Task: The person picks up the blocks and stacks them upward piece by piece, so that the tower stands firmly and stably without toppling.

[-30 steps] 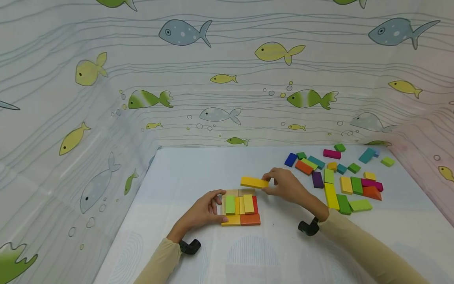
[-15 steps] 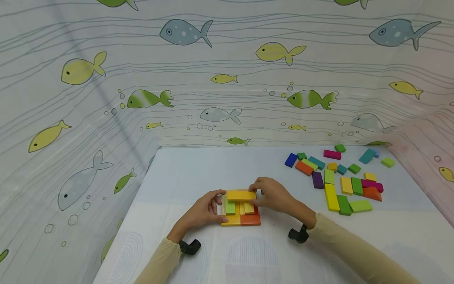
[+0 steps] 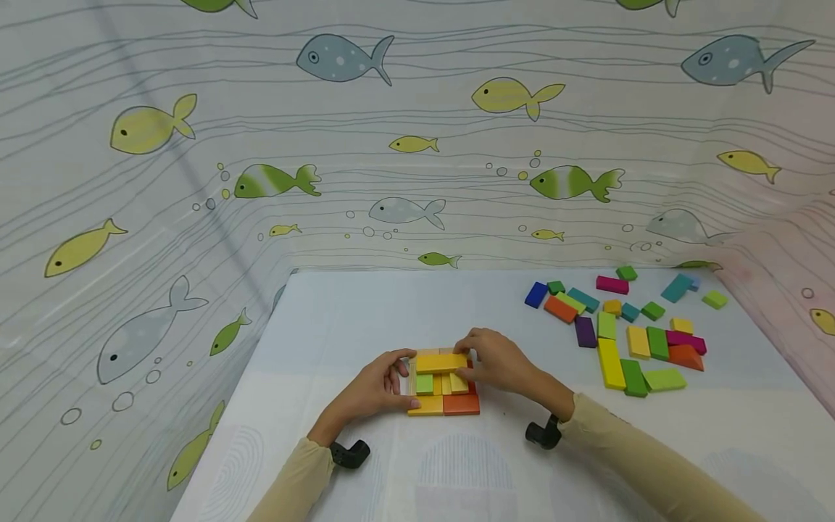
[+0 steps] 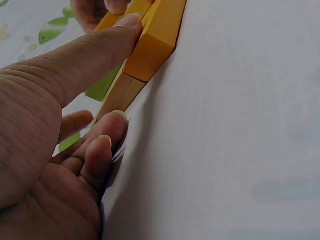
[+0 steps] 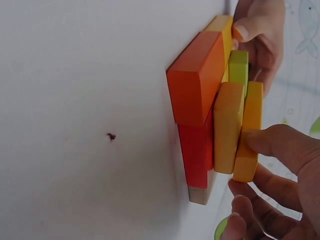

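Observation:
My right hand pinches a long yellow block by its right end. That block lies crosswise over a light green block and a pale yellow block. Beneath these is a low structure of blocks: a yellow-orange block and an orange block along the front, a red block on the right, plain wood at the back. My left hand spans the structure's left side, thumb on the front yellow-orange block, index finger at the back corner.
Several loose blocks lie scattered at the table's right, among them a blue block, a purple block and a long yellow block. A fish-patterned cloth rises behind the white table.
My right hand has brought the long yellow block leftward and down onto the structure, then shifted it slightly toward the front. The left hand has stayed in place.

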The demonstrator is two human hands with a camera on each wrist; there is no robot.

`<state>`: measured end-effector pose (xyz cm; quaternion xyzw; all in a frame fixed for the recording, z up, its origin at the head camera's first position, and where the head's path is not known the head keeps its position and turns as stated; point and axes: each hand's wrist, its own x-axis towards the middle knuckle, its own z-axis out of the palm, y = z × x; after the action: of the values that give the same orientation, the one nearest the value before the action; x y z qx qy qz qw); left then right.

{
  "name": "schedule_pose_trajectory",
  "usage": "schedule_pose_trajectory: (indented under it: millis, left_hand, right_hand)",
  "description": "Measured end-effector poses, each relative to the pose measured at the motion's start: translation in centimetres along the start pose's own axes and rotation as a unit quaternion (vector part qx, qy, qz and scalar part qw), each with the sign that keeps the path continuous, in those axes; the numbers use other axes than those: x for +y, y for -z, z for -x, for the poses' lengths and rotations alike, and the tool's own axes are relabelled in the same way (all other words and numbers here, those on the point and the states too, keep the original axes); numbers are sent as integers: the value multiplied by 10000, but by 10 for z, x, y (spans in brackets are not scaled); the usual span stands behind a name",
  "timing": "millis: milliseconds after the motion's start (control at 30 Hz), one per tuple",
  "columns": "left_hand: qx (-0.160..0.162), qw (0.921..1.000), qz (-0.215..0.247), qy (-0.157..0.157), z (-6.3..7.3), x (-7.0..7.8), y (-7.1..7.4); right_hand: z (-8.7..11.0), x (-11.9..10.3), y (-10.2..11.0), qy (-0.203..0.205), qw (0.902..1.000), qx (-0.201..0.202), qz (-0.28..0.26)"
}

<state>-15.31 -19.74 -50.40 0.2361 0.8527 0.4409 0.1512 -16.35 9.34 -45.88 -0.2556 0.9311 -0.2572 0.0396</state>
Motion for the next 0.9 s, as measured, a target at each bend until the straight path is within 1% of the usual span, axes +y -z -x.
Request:
schedule_pose_trajectory:
  millis: [200, 300, 367, 500, 667, 767, 900]
  left_hand:
    - [17, 10000, -59, -11, -1, 2, 0]
    - [18, 10000, -55, -26, -1, 2, -1]
    - [15, 10000, -48, -25, 0, 2, -1]
    - [-5, 10000, -26, 14, -1, 3, -1]
    - [14, 10000, -20, 53, -1, 3, 0]
    - [22, 10000, 6, 39, 0, 2, -1]
    - [16, 10000, 20, -1, -1, 2, -1]
  right_hand:
    - [7, 10, 8, -221, 9993, 65, -306]
    - [17, 22, 18, -297, 9988, 216, -316]
    - [26, 34, 24, -415, 9981, 342, -298]
    - [51, 62, 40, -698, 9952, 608, -315]
    - [88, 95, 58, -1208, 9886, 885, -151]
    - [110, 112, 65, -1520, 9833, 999, -98]
    - [136, 126, 73, -1978, 9744, 1063, -94]
